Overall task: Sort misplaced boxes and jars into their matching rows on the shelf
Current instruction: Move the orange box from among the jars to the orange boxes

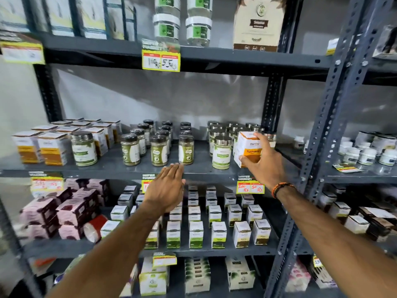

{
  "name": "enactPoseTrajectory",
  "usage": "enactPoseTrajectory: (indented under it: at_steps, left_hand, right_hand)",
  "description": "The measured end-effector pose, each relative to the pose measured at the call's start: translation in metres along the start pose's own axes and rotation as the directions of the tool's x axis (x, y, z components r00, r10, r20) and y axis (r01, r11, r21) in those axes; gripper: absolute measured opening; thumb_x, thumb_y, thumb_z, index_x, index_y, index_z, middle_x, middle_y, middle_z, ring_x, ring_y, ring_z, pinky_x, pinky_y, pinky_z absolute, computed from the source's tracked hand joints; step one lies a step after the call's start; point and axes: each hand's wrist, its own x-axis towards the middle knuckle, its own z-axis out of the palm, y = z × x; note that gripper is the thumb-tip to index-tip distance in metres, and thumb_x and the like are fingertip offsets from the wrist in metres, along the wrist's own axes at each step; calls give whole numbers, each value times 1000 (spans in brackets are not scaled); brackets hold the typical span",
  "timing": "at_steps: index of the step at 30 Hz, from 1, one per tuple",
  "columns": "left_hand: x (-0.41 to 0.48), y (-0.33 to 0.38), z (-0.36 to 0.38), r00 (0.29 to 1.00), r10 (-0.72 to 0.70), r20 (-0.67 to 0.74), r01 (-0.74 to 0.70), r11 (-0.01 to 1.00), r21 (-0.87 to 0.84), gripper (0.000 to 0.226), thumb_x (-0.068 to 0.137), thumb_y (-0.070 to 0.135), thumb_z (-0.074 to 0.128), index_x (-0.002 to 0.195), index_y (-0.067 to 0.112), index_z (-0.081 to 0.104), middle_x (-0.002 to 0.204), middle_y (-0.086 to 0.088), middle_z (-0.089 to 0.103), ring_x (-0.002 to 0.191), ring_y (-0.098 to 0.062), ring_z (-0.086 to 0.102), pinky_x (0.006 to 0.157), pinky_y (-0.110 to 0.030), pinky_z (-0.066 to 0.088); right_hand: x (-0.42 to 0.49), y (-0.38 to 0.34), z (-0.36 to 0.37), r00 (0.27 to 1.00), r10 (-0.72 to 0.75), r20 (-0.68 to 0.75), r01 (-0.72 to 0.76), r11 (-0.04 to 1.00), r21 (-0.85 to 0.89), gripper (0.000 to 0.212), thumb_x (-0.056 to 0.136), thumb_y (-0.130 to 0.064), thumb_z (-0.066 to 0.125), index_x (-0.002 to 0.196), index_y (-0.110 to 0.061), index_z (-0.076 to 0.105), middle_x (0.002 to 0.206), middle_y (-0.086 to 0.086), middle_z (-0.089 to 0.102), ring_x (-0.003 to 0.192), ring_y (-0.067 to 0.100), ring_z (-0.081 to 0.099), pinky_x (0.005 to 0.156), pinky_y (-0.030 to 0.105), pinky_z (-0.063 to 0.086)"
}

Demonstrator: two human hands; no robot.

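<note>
Right hand grips the stray orange turmeric box among the steel-lid jars. Left hand is flat, empty. One steel-lid jar by the orange boxes still looks misplaced.

- The white-and-orange Turmeric box stood upright at the right end of my middle shelf, among silver-lidded jars, misplaced.
- Its matching orange boxes sat in rows at the far left.
- One silver-lidded jar stood beside those boxes, apart from its kind.
</note>
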Motion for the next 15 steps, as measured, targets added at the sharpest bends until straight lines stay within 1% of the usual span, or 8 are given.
enactPoseTrajectory:
  at_steps: [2, 4, 7, 9, 11, 13, 15]
  left_hand:
    - [-17, -27, -15, 998, -48, -36, 48, 999, 15, 57, 104, 31, 29, 154, 4, 29, 158, -18, 38, 148, -30, 32, 123, -40, 18]
    - [-34, -59, -30, 994, -78, -74, 81, 996, 45, 59, 102, 33, 26, 152, 3, 34, 155, -19, 44, 145, -32, 38, 121, -41, 22]
    - [-61, -121, -50, 988, -123, -98, 131, 988, 84, 57, 103, 32, 31, 153, 3, 32, 156, -21, 42, 146, -32, 34, 122, -41, 18]
    - [-78, -162, -66, 981, -156, -112, 166, 982, 86, 57, 104, 33, 31, 153, 4, 32, 157, -20, 40, 147, -33, 32, 122, -44, 21]
    - [-95, -206, -83, 975, -161, -156, 179, 978, 110, 57, 102, 32, 32, 151, 3, 36, 153, -21, 45, 143, -36, 38, 119, -47, 27]
    - [-112, -253, -97, 969, -161, -188, 186, 975, 123, 55, 99, 29, 38, 146, 1, 43, 146, -24, 51, 137, -38, 45, 115, -49, 34]
    - [-127, -297, -110, 967, -171, -187, 193, 975, 108, 54, 98, 29, 37, 143, 0, 46, 142, -25, 54, 134, -39, 48, 113, -51, 37]
  right_hand:
    - [-6, -25, 13, 998, -44, 36, 43, 998, 45, 84, 80, -37, 83, 150, -32, 36, 122, 0, 71, 93, 15, 69, 82, 37, 62]
    - [-11, -51, 28, 996, -78, 39, 75, 995, 60, 83, 80, -40, 82, 150, -33, 37, 120, -1, 71, 91, 15, 69, 80, 34, 61]
    - [-19, -97, 57, 990, -129, 48, 124, 988, 96, 82, 80, -41, 82, 149, -33, 38, 113, -6, 69, 87, 14, 69, 76, 31, 61]
    - [-22, -126, 77, 987, -147, 71, 138, 983, 119, 81, 81, -41, 82, 149, -31, 39, 111, -8, 66, 86, 13, 68, 75, 28, 60]
    - [-27, -157, 103, 984, -163, 69, 153, 980, 131, 80, 81, -43, 81, 148, -31, 39, 114, -7, 66, 87, 13, 67, 76, 26, 58]
    - [-33, -190, 131, 984, -168, 52, 160, 978, 135, 80, 79, -47, 79, 147, -34, 39, 113, -9, 67, 87, 13, 68, 77, 31, 61]
    - [-43, -221, 156, 987, -153, 41, 146, 979, 143, 78, 77, -49, 79, 144, -38, 40, 109, -10, 68, 87, 15, 70, 77, 35, 62]
